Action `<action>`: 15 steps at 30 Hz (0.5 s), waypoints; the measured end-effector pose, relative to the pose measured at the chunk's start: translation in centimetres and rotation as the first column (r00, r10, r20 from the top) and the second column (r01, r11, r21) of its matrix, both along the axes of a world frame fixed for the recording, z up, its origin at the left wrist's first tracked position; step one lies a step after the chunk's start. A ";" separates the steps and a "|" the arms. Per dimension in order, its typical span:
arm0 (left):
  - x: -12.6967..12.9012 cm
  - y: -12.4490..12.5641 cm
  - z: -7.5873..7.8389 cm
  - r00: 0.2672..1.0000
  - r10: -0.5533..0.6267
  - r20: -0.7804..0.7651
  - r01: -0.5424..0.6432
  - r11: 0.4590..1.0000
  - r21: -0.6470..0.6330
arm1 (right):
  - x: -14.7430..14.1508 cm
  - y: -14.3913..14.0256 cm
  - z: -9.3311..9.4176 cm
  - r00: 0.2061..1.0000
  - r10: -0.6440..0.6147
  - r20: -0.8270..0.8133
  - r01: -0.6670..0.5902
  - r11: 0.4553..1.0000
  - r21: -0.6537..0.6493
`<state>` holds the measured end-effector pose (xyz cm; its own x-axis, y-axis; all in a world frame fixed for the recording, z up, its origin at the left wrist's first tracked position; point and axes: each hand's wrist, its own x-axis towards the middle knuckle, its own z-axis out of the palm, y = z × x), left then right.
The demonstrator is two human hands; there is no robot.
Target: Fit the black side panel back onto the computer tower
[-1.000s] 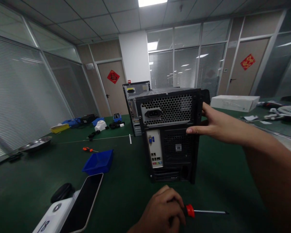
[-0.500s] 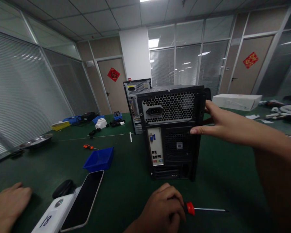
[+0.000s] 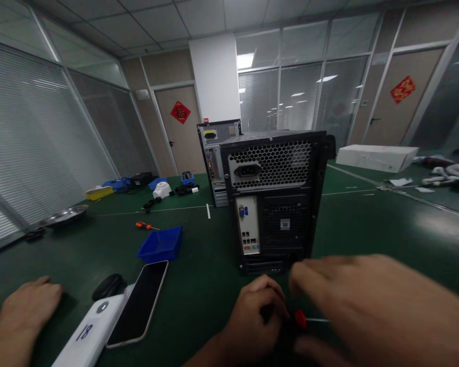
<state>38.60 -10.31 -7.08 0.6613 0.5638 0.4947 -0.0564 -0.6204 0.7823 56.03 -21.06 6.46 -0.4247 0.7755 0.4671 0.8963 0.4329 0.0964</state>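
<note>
Your left hand point(image 3: 252, 321) is low in the middle of the view, fist wrapped tight round the dark handle of a screwdriver point(image 3: 300, 319). Its red collar and thin shaft stick out to the right, just above the green table point(image 3: 367, 229). Your right hand point(image 3: 367, 306) is close beside it, large and blurred, with fingers stretched toward the collar. You cannot tell from this whether it touches the tool or closes on anything. Just beyond both hands the black computer case point(image 3: 275, 199) stands upright with its rear panel toward you, power socket at the top and ports below. A second case point(image 3: 216, 153) stands behind it to the left. A phone point(image 3: 139, 300) lies face up to the left of your fist, against a white device point(image 3: 87, 334) marked 18. A blue bin point(image 3: 161, 244) and a small orange screwdriver point(image 3: 145, 225) lie farther back. A third hand point(image 3: 26, 311) rests flat on the table at the left edge; whose it is cannot be told. A white box point(image 3: 375, 157) sits far right.
</note>
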 end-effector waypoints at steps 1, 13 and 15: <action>0.0 0.1 0.3 0.999 0.040 0.013 -0.040 0.998 -0.042 | -1.7 0.6 -1.9 0.991 -0.032 0.130 0.034 0.999 -0.009; -0.5 1.6 -0.3 0.942 0.334 0.032 -0.314 0.911 -0.267 | -1.1 3.6 -14.8 0.997 -0.053 0.062 0.041 0.981 0.192; -0.7 1.7 0.0 0.931 0.364 0.030 -0.347 0.908 -0.233 | -1.2 3.4 -14.4 0.999 0.033 0.039 -0.041 0.970 0.240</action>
